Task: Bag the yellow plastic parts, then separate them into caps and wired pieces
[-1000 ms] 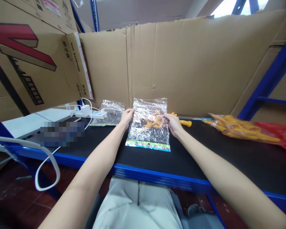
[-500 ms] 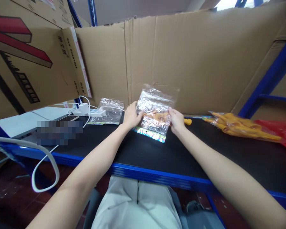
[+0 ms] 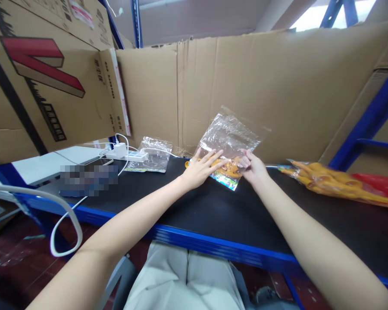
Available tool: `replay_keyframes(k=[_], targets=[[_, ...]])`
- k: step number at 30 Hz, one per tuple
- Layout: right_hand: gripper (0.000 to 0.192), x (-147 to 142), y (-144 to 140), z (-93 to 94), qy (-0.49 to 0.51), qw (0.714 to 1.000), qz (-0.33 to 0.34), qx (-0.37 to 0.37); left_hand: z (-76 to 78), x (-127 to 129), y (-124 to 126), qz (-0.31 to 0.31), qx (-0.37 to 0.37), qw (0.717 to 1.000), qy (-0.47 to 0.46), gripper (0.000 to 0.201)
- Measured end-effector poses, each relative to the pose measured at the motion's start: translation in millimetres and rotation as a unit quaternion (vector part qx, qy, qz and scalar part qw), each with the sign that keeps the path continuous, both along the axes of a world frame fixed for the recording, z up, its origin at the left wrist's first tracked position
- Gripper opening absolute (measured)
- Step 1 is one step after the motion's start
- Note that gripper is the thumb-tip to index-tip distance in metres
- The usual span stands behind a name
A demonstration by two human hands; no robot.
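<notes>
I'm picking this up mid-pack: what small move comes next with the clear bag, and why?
Probably fold the standing flap of the clear bag down over the orange toy. The left hand lies flat on the bag's lower part, the right hand pinches its side, and the upper part stands loose above the table.
</notes>
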State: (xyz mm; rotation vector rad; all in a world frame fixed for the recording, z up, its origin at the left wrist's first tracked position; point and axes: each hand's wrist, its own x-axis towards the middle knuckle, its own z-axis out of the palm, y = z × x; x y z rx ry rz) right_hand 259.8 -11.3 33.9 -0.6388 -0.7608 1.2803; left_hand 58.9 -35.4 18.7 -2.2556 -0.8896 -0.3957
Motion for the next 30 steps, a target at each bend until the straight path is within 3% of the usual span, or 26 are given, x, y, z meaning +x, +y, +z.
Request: replay_keyframes(k=[4, 8, 13, 16, 18, 19, 22, 24, 25, 27, 30], targets=[[0.021, -1, -3, 2.2, -0.011, 1.0, 0.005, -0.028, 14.7, -13, 2, 0.045, 0.011, 0.999, -0.02, 0.067], [0.019, 1, 1, -2.8, -0.069, 0.997, 0.005, -0.038, 23.6, -51, 9, 0.139, -0.008, 0.988, -0.071, 0.071], [0.013, -4, 6, -12.4, -0.177, 0.984, -0.028, -0.009, 0.7, -120, 16, 0.317, -0.149, 0.932, -0.092, 0.065], [0.019, -12, 6, -20.2, -0.318, 0.948, -0.018, 0.018, -15.4, -160, 20, 0.374, -0.262, 0.887, -0.068, 0.067], [0.024, -18, 4, -26.4, -0.449, 0.89, -0.012, 0.078, -21.3, -181, 26, 0.399, -0.294, 0.866, -0.06, 0.067], [0.026, -22, 2, -29.4, -0.516, 0.847, -0.019, 0.129, -23.0, -190, 29, 0.411, -0.298, 0.86, -0.06, 0.068], [0.032, -35, -5, -36.8, -0.676, 0.675, -0.066, 0.288, -25.0, -209, 40, 0.413, -0.319, 0.851, -0.056, 0.07], [0.035, -42, -8, -40.1, -0.747, 0.574, -0.084, 0.326, -24.3, -215, 46, 0.413, -0.332, 0.846, -0.061, 0.071], [0.036, -45, -9, -41.6, -0.773, 0.537, -0.084, 0.326, -23.3, -217, 48, 0.416, -0.336, 0.843, -0.063, 0.071], [0.039, -50, -9, -44.5, -0.808, 0.493, -0.073, 0.313, -20.6, -217, 52, 0.424, -0.34, 0.837, -0.058, 0.072], [0.04, -50, -4, -49.8, -0.82, 0.485, -0.067, 0.296, -17.1, -216, 58, 0.436, -0.356, 0.826, -0.034, 0.073]])
